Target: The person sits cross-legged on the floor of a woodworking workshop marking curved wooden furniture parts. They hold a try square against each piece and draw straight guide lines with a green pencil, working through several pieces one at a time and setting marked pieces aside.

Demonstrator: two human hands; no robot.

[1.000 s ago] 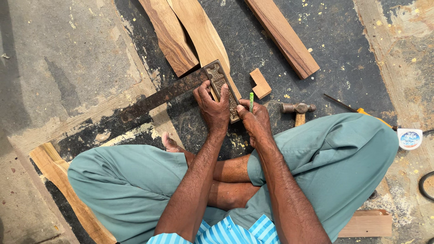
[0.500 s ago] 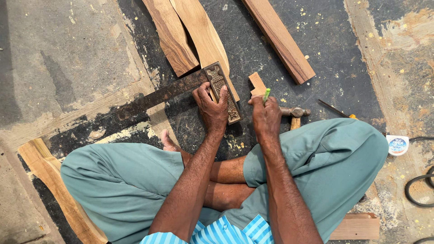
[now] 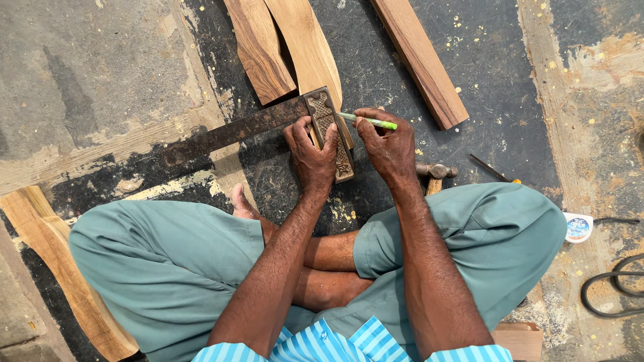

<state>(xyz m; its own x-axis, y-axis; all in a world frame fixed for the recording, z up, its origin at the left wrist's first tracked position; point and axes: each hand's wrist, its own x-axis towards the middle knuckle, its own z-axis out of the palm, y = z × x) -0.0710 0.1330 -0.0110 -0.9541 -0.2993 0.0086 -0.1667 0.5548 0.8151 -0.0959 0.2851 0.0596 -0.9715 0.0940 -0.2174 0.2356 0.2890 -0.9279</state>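
I sit cross-legged on the floor in grey-green trousers. My left hand [image 3: 313, 153] presses down on the ornate brass stock of a try square [image 3: 333, 131], whose rusty dark blade [image 3: 228, 133] runs off to the left. The square lies against a curved light wooden plank [image 3: 310, 50]. My right hand [image 3: 388, 146] holds a green pencil [image 3: 369, 122], its tip pointing left at the plank beside the stock.
A second brown plank [image 3: 258, 47] lies left of the light one, and a straight board [image 3: 419, 60] to the right. A hammer head [image 3: 437, 170] shows behind my right wrist. A curved plank [image 3: 57, 268] lies at lower left, a tape measure [image 3: 577, 226] and black cable [image 3: 614, 285] at right.
My right hand has swung the pencil from upright to lying flat with its tip at the plank. A small wood block near it is now hidden. My left hand stays on the square.
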